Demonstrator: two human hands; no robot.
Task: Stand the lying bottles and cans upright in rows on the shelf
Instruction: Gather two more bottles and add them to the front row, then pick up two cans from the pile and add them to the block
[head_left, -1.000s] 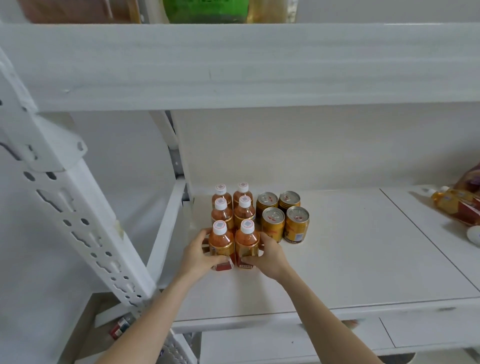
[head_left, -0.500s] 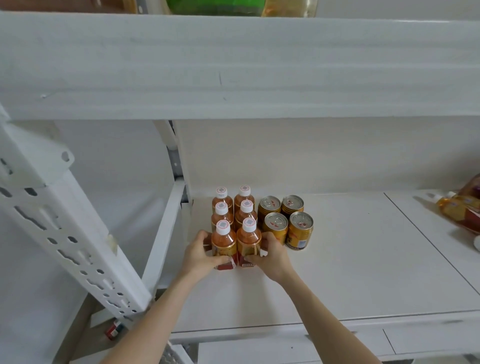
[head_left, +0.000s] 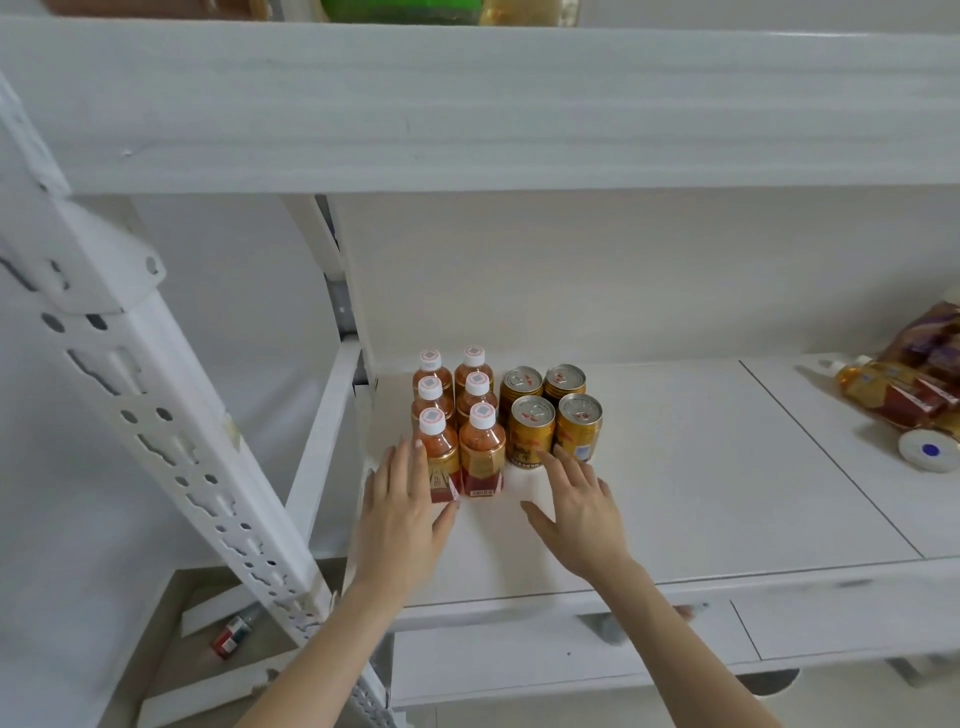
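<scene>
Both hands off the front bottles, block at the shelf's back-left corner looks done.

Your left hand (head_left: 402, 512) and right hand (head_left: 576, 506) were clasped round the front pair of bottles (head_left: 460, 452) half a second ago; now both are open, fingers spread, holding nothing. Left fingertips are still just beside the front-left bottle, right hand is clear and near the front can. Six bottles stand upright in two rows, four cans (head_left: 550, 413) upright just to their right, all packed tight. Release held, nothing tipped. Remaining work: lying bottles (head_left: 896, 397) at the shelf's (head_left: 727, 493) right edge, well apart from the block. I'd say your next reach goes there; expect round ones to roll.
</scene>
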